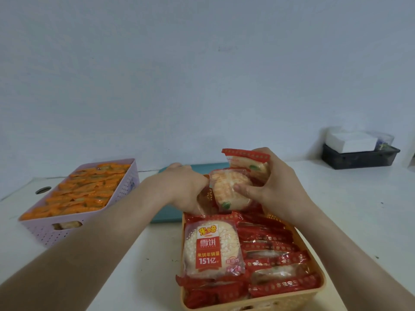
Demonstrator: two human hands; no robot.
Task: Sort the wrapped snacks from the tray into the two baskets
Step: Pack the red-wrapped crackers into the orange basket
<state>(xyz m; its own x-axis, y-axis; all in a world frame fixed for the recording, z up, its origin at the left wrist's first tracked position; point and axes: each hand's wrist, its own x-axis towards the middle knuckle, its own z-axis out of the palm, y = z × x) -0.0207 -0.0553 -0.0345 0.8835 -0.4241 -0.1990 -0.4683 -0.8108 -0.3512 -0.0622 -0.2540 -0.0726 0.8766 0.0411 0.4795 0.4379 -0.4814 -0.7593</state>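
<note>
An orange basket (pixel 320 286) at the front right is packed with red-wrapped rice crackers, one (pixel 212 248) lying label-up on top. Above its far end my right hand (pixel 271 189) grips two red-wrapped crackers (pixel 229 189), its thumb pressed on the front one. My left hand (pixel 186 189) pinches the left edge of that front cracker's wrapper. A lilac basket (pixel 56 234) at the left holds several orange-wrapped snacks (pixel 85 191). The teal tray (pixel 166 214) lies between the baskets, mostly hidden behind my hands.
A dark bin (pixel 359 159) with white paper stands at the back right by the wall. A round hole (pixel 43 190) is set in the white table at the far left. The wall runs close behind the baskets.
</note>
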